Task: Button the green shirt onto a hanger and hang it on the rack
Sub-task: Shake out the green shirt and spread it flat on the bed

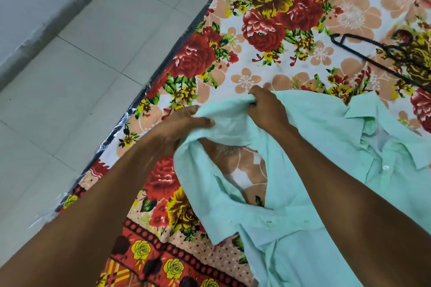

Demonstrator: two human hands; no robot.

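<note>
Both hands, left hand (184, 121) and right hand (265, 107), pinch the green shirt (303, 193) near the bed's (256, 72) left edge, while the black hanger (363, 53) lies apart, nearer the right hand.

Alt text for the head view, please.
Both hands, left and right, grip the edge of a light green shirt lying on a floral bedsheet. A black hanger lies apart beyond it.

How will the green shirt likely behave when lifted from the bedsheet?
The green shirt is probably floppy: it bunches where both hands grip it and sags between them. It seems light and thin, since the bedsheet pattern shows faintly through.
</note>
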